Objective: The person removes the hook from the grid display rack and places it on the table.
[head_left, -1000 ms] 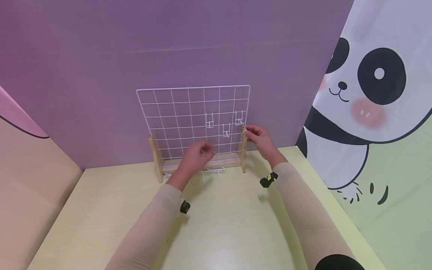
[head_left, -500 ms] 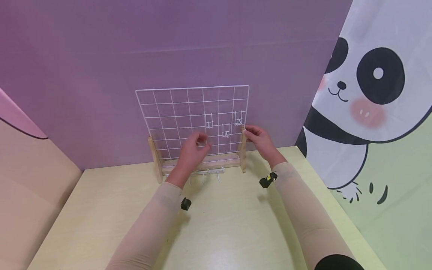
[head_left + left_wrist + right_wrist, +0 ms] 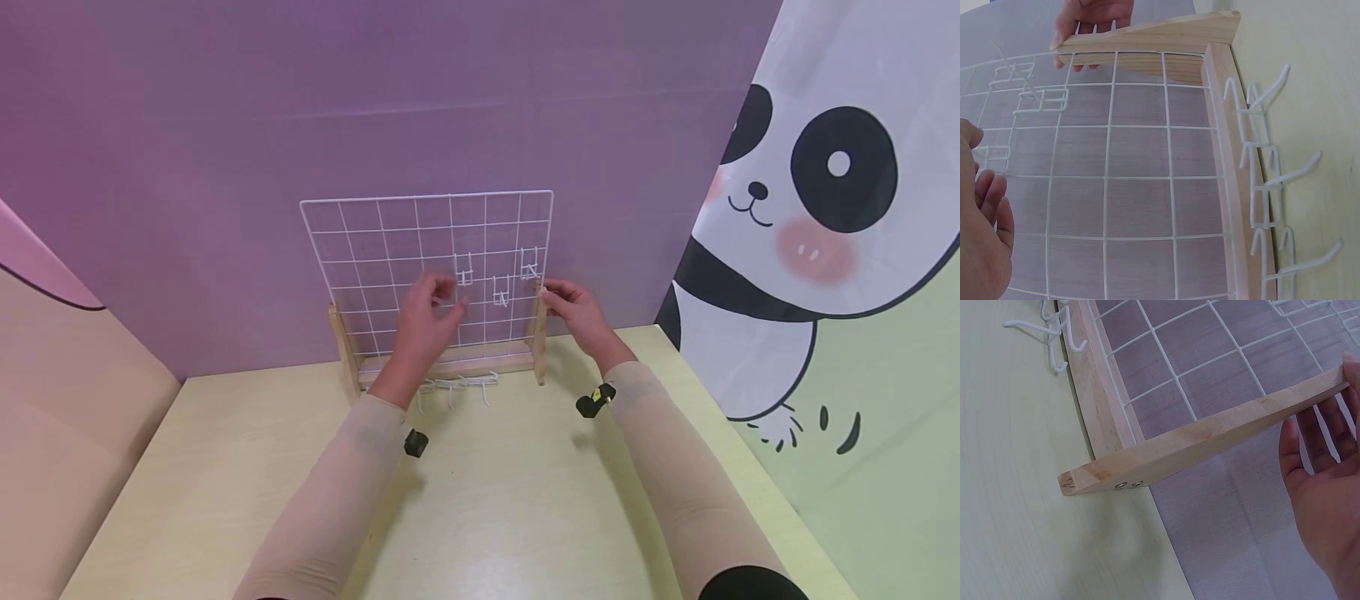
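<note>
A white wire grid panel [image 3: 426, 197] stands upright in a wooden stand, with three white wire hooks hanging on its right half. My right hand [image 3: 581, 312] pinches the upper end of the stand's right wooden side piece [image 3: 1222, 428], thumb on the near side and fingers behind. In front of the grid is my left hand [image 3: 422, 329], thumb and fingers apart with nothing between them. Its fingertips are beside the leftmost hung hook [image 3: 464, 275]; that hook [image 3: 994, 153] shows partly past the thumb in the left wrist view.
Several loose white hooks [image 3: 1266, 187] lean in a row against the stand's wooden base bar [image 3: 1229, 125], prongs toward the pale tabletop [image 3: 480, 500]. The stand's left side piece [image 3: 341, 346] is partly behind the left forearm. A purple backdrop [image 3: 225, 208] rises close behind.
My left hand has risen along the grid from near its lower bars to beside the leftmost hung hook, its thumb and fingers spreading apart. The right hand has stayed on the side piece.
</note>
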Motion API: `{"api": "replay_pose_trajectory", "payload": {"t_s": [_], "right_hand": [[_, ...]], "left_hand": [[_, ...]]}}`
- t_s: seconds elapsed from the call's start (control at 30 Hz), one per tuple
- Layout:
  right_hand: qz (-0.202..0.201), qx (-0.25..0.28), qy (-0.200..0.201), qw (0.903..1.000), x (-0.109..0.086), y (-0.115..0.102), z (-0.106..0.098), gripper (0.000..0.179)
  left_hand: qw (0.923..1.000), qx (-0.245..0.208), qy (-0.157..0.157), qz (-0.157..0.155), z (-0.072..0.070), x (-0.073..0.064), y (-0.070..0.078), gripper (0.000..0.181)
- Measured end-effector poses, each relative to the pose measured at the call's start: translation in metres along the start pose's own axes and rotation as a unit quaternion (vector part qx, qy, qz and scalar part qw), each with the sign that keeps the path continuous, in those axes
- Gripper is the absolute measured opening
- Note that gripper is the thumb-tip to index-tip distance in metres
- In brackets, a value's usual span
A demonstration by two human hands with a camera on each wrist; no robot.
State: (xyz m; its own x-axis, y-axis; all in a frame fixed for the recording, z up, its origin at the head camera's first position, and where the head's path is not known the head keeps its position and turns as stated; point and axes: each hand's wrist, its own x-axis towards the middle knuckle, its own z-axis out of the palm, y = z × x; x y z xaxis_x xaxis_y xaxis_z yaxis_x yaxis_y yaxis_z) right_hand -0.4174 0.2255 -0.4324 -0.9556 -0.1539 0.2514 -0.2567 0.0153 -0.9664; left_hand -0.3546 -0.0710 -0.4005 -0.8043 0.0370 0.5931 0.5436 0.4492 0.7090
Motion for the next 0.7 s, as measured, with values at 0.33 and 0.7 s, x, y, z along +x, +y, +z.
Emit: {"api": "replay_pose_trajectory", "payload": {"t_s": [0.33,0.7], "right_hand": [[0.003,-0.001,0.006,1.0,0.0017,0.0029,-0.0007,0.038],[0.014,-0.006,0.003,0.9999,0.0019,0.0018,-0.0007,0.039]], "left_hand": [[0.9964,-0.001,0.032,0.079,-0.0006,0.005,0.0068,0.025],[0.9956,-0.001,0.03,0.089,0.0002,0.0092,0.0072,0.017]]}}
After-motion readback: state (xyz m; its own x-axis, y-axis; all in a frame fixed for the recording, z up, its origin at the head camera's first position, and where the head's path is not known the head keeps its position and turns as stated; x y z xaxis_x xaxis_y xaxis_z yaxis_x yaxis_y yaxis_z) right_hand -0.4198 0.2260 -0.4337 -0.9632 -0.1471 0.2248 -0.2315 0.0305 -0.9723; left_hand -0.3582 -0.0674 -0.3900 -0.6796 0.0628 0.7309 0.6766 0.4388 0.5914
